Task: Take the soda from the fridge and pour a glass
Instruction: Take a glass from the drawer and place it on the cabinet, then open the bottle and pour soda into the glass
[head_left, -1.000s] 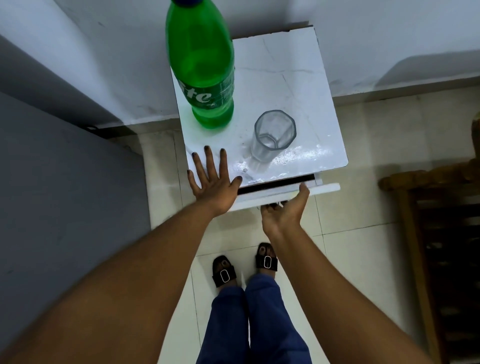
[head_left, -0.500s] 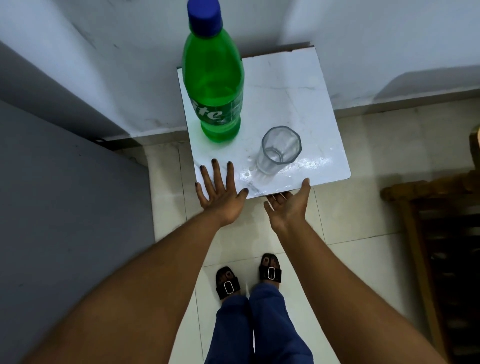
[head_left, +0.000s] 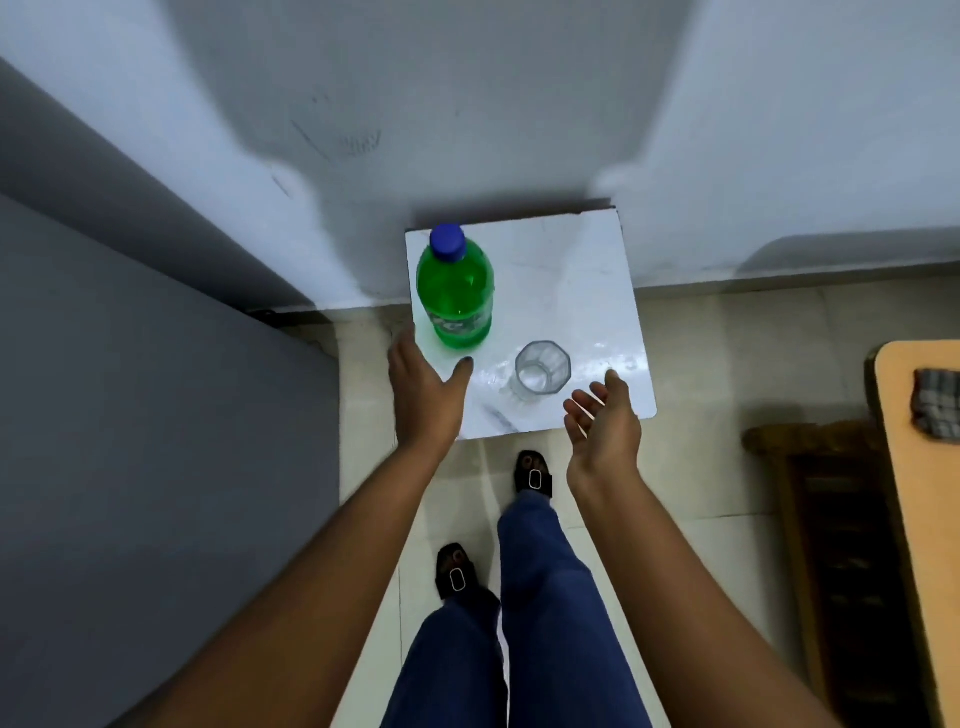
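A green soda bottle (head_left: 456, 293) with a blue cap stands upright at the back left of the small white fridge top (head_left: 582, 291). An empty clear glass (head_left: 542, 370) stands to its right, nearer the front edge. My left hand (head_left: 426, 395) hovers open just in front of the bottle, thumb near its base, not touching it. Palm up and fingers spread, my right hand (head_left: 602, 415) is right of the glass and holds nothing.
A grey wall or door panel (head_left: 156, 415) fills the left side. A wooden chair (head_left: 831, 519) and an orange table edge (head_left: 924, 493) with a checked cloth (head_left: 937, 410) stand at the right. My feet in black sandals are on the tiled floor below.
The fridge door went shut under my right hand. The view has pulled back and up. Both hands lifted off the front edge, the left toward the bottle, the right beside the glass.
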